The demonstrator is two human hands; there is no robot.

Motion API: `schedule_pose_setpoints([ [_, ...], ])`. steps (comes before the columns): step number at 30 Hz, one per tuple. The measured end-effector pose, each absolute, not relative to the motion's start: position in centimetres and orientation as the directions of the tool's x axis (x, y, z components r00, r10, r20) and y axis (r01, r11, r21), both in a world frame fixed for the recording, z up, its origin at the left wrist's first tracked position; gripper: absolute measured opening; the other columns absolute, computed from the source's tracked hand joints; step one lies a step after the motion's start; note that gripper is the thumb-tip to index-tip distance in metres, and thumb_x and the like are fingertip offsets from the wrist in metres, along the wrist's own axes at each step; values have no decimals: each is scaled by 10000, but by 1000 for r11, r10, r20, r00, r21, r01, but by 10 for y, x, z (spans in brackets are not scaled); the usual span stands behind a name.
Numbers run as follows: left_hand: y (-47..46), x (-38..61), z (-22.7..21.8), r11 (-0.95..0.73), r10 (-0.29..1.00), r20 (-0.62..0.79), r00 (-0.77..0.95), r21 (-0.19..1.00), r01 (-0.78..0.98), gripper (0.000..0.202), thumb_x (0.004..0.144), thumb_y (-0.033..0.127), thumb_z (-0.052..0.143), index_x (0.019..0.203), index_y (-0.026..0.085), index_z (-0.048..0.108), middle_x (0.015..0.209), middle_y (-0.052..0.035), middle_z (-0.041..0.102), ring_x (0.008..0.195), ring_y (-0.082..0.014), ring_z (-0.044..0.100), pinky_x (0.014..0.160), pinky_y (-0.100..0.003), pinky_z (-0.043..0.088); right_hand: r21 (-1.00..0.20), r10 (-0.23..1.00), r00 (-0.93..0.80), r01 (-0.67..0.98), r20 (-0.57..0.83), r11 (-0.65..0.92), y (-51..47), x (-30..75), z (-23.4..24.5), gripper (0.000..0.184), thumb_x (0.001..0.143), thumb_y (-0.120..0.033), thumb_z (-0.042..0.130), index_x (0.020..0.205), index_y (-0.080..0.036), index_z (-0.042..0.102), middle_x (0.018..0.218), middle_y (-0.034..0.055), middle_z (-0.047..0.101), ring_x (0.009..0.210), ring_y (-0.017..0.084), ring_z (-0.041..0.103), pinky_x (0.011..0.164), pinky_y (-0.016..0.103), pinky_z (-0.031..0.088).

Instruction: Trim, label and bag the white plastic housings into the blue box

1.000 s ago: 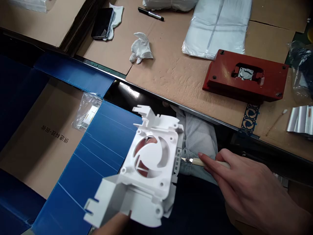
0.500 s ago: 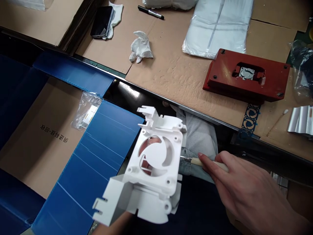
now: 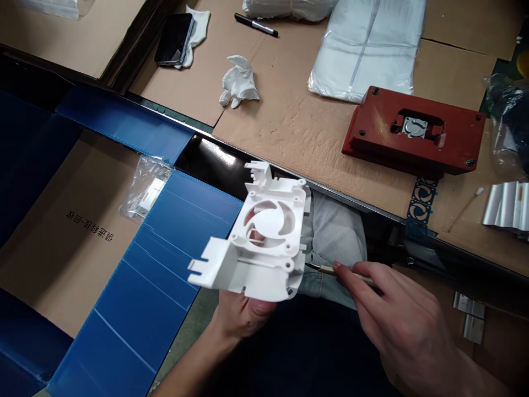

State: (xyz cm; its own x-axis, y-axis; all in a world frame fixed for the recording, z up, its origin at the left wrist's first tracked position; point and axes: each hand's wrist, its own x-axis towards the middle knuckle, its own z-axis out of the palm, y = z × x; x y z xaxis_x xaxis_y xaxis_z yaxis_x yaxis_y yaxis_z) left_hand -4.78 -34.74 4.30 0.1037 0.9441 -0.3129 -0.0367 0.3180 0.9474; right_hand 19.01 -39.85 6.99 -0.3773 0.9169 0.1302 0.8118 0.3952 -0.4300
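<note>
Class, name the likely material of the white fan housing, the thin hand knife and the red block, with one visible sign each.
White fan housing, in the left hand: moulded plastic, matt; thin walls, screw bosses.
Thin hand knife, in the right hand: shiny metal blade, pale handle, probably wood.
Red block: probably painted metal, semi-gloss; corner screws, silvery insert.

place: likely factory workbench | cues: red jig [image 3: 413,135], blue crate [image 3: 136,286], bagged parts [image 3: 366,47]

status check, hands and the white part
Left hand grips white plastic housing from below. Right hand holds small knife, tip at housing's lower right edge. Nothing between them.
</note>
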Motion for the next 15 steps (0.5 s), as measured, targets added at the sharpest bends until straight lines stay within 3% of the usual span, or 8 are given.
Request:
schedule_pose_setpoints([
  [4,-339,-41,49,-29,963,-1,269,994,107,563,871,690,485,1051,234,761,988,-120,761,1119,-350,657,932,-451,548,-439,920,-347,809,180,391,-399,195,71,360,925,5,560,1267,-79,634,977,114,658,858,181,633,738,311,454],
  [6,-341,-41,45,-73,955,29,297,987,140,520,907,647,464,1071,248,756,963,-103,762,1058,-329,683,905,-439,561,-415,931,-321,833,173,365,-398,200,70,380,931,-28,575,1300,-109,618,1007,102,664,857,176,636,746,310,459],
  [10,-348,-39,32,99,994,-99,42,995,20,610,880,677,502,1258,230,672,1132,-104,744,1236,-350,599,1075,-466,462,-431,967,-253,868,42,246,-397,206,52,296,971,-147,569,1256,-178,639,917,53,671,759,170,640,686,312,473],
  [12,-346,-33,31,221,965,-245,-97,953,-209,700,865,733,467,1335,236,613,1229,-96,714,1305,-346,551,1127,-468,415,-544,984,-171,831,-43,120,-396,204,43,243,1001,-214,527,1216,-193,637,900,44,682,744,172,652,675,307,494],
  [15,-336,-23,38,351,882,-463,-87,769,-534,769,859,797,359,1369,265,580,1298,-79,683,1290,-339,569,1102,-475,448,-746,976,-28,650,-217,-147,-394,195,39,228,1038,-273,427,1149,-225,621,911,34,703,745,159,665,670,272,535],
])
